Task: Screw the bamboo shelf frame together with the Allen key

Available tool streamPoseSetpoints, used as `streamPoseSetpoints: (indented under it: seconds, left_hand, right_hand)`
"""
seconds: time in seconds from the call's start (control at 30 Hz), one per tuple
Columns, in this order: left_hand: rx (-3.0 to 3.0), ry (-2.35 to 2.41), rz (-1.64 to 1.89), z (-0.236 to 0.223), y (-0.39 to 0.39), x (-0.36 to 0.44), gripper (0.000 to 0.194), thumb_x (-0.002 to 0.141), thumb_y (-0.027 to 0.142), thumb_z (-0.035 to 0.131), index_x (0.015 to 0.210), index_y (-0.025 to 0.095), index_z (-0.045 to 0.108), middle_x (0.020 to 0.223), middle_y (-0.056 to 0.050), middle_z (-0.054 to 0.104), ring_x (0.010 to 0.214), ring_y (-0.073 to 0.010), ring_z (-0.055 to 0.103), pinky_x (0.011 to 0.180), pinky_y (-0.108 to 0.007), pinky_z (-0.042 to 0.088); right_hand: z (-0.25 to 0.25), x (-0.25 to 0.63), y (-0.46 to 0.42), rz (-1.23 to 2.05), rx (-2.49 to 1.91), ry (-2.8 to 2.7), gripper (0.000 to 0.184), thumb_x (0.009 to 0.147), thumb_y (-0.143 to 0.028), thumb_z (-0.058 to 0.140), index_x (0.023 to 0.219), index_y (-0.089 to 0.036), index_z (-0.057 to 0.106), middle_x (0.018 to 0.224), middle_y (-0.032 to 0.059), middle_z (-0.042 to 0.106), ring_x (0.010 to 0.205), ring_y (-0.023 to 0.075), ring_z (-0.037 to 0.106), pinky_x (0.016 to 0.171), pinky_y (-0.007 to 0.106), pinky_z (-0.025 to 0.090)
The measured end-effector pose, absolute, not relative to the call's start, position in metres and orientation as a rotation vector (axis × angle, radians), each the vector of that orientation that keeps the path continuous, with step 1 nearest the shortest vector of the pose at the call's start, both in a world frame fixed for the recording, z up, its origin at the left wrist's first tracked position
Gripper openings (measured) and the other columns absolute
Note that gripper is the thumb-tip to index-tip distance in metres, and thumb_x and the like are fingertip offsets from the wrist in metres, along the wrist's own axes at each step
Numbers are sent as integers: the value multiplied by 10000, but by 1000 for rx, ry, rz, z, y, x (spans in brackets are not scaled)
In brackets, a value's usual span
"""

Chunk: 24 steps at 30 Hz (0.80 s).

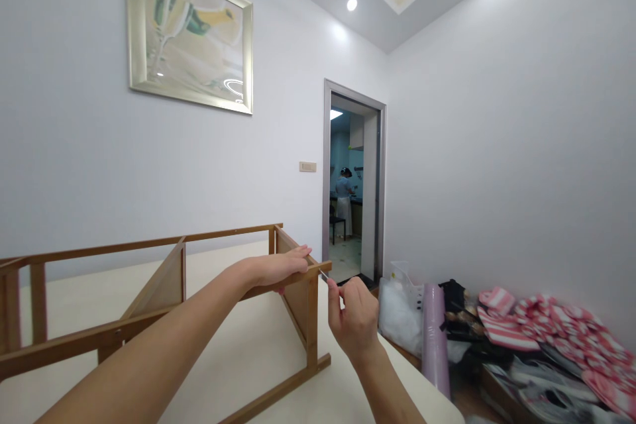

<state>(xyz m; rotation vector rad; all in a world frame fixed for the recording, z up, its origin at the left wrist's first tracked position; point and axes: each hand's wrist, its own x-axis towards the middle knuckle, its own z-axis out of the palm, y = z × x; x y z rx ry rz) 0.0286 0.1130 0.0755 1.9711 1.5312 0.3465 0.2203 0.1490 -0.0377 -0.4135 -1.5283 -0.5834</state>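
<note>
We've got a wooden rack lying on its side on the white table. Its long axis runs left to right across our view, the left end going out of frame and the right end pointing towards the doorway. The panels between the rails stand on edge. Our right hand has a thin metal tool pinched in bent fingers, pointing up and left, tip at the rack's near right corner. Our left hand lies over the rail just beside that corner, fingers stretched out; can't tell how firmly it's gripping. Off to the right we've got a lilac roll, a clear plastic bag and some pink-and-white striped fabric. Through the doorway there's a person at a counter, and on the wall we have a framed picture of a glass and bottle.
</note>
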Motion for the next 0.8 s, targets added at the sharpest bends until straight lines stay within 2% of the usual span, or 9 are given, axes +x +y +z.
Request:
streamPoseSetpoints:
  seconds: [0.23,0.4,0.57,0.8]
  left_hand:
    - [1971,1537,340,76,113,29,787,853,496,341,1569,295,82,1659,40,-43,1337,-305,428,881,-343,516]
    - [1956,1531,337,77,112,29,802,852,500,347,1571,274,74,1660,36,-46,1331,-297,428,879,-315,516]
    - [1951,1528,347,78,109,30,804,843,492,355,1570,276,88,1661,39,-40,1364,-313,386,865,-304,515]
    - [1945,1545,349,80,107,33,811,839,470,363,1571,251,93,1661,35,-32,1386,-317,357,843,-290,520]
  right_hand:
    - [-38,219,151,-521,-414,-1526,295,932,-144,570,716,-237,392,602,-36,397,547,135,379,506,310,264]
    - [-38,222,149,-461,-367,-1580,52,939,-139,551,923,-188,558,697,19,560,633,158,506,554,292,381]
    - [-37,219,145,-523,-385,-1513,94,924,-111,569,931,-197,531,696,20,573,622,160,495,559,296,377]
    - [-33,218,142,-597,-497,-1541,209,948,-160,526,770,-227,438,645,-5,449,595,159,427,536,310,298]
